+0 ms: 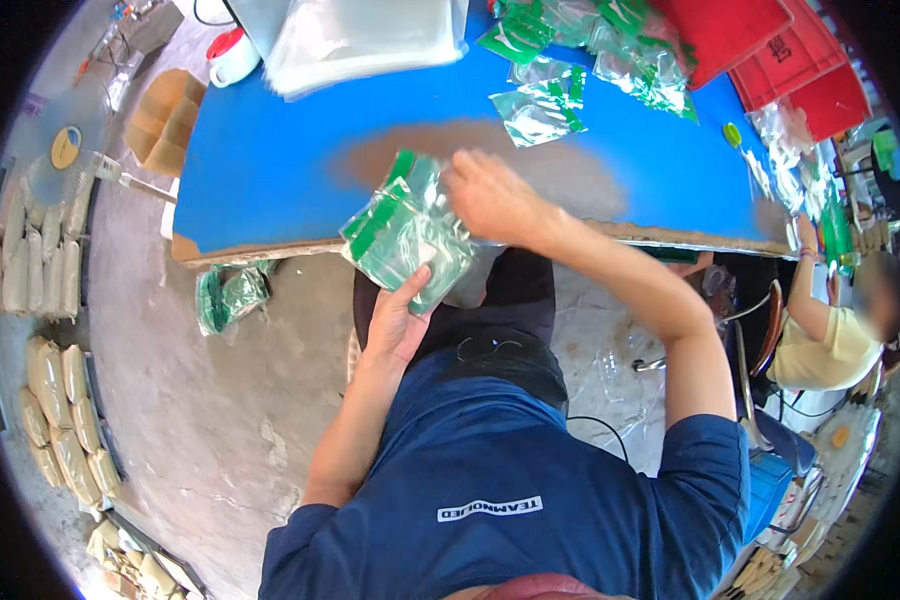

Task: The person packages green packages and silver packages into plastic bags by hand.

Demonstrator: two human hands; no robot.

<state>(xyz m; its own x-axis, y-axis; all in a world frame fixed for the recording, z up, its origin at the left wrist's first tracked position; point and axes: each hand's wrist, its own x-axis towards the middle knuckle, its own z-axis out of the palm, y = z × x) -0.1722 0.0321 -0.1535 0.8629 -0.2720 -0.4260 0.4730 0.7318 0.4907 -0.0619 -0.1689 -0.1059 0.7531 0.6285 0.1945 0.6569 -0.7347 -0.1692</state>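
My left hand (398, 322) grips a small stack of clear plastic packets (410, 240) with green bands, thumb on top and fingers underneath. The stack tilts over my lap at the table's front edge. Against the upper right side of the stack is my right hand (490, 195), its fingers curled and blurred by motion. What lies between those fingertips is hidden. More green-and-clear packets (540, 110) lie loose on the blue tabletop (270, 150), with a larger pile (620, 50) behind them.
A stack of clear plastic sheets (365, 40) stands at the back left near a white mug with a red lid (232, 58). Red crates (790, 55) are at the back right. A green bundle (232, 297) lies on the floor. At right sits a co-worker (820, 345).
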